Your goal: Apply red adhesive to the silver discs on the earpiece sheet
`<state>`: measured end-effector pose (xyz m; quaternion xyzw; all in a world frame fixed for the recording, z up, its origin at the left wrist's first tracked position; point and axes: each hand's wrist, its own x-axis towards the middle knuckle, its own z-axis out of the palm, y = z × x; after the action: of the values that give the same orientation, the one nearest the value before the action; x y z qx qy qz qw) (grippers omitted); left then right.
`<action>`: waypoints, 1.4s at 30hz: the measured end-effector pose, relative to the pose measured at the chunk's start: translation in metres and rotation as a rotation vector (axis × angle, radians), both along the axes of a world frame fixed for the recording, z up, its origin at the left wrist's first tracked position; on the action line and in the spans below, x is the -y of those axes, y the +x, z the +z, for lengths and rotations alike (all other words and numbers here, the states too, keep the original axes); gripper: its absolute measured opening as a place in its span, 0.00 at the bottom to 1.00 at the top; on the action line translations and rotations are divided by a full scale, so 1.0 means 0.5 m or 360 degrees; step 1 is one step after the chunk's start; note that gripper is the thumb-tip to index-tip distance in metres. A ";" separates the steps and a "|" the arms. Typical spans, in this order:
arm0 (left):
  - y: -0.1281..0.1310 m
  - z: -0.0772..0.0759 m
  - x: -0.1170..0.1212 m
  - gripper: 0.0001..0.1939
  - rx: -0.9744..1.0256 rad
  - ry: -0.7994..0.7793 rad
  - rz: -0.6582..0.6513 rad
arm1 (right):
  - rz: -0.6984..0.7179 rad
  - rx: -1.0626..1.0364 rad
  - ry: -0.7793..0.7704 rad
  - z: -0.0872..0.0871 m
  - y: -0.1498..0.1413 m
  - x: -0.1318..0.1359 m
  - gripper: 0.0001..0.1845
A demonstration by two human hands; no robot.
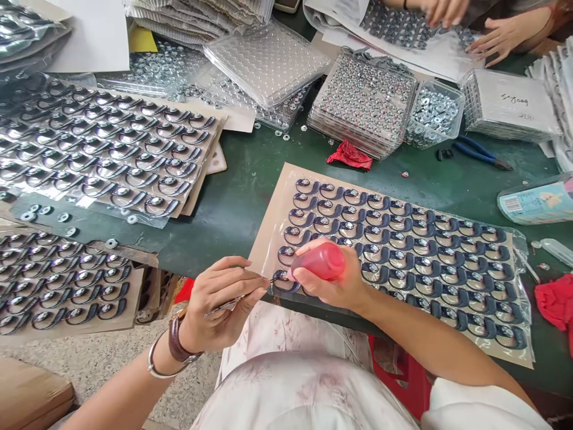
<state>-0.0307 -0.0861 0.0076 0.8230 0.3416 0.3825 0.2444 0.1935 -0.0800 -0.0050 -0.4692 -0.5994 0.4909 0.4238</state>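
A cardboard sheet under clear film carries rows of dark hook-shaped parts with silver centres. It lies on the green table in front of me. My right hand is wrapped round a small red squeeze bottle, its tip pointing at the sheet's near left corner. My left hand pinches a thin metal tool, with its point near the same corner part. A watch and a bangle sit on my left wrist.
More sheets of the same parts lie at left and lower left. Clear trays of silver washers, a tub of washers, blue pliers and red cloths stand behind. Another person's hands work at top right.
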 end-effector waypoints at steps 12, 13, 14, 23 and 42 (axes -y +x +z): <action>0.011 0.020 0.006 0.12 -0.0168 0.0174 -0.0108 | -0.0090 -0.0287 -0.0266 0.118 0.156 -0.065 0.16; 0.013 0.020 0.007 0.12 -0.0174 0.0181 -0.0120 | -0.0148 -0.0311 -0.0269 0.115 0.174 -0.069 0.17; 0.014 0.021 0.009 0.12 -0.0181 0.0184 -0.0127 | -0.0226 -0.0325 -0.0269 0.111 0.192 -0.072 0.19; 0.028 0.067 -0.024 0.12 -0.0251 0.0171 0.0002 | -0.0397 -0.0236 -0.0277 0.069 0.272 -0.140 0.22; 0.207 -0.018 -0.279 0.15 -0.0621 0.0795 -0.0327 | -0.0447 -0.0127 0.0062 -0.045 0.186 -0.304 0.16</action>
<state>0.0726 0.0535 -0.0013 0.9453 0.1929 0.2631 0.0023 0.2867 0.0721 -0.0274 -0.5201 -0.5200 0.4334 0.5208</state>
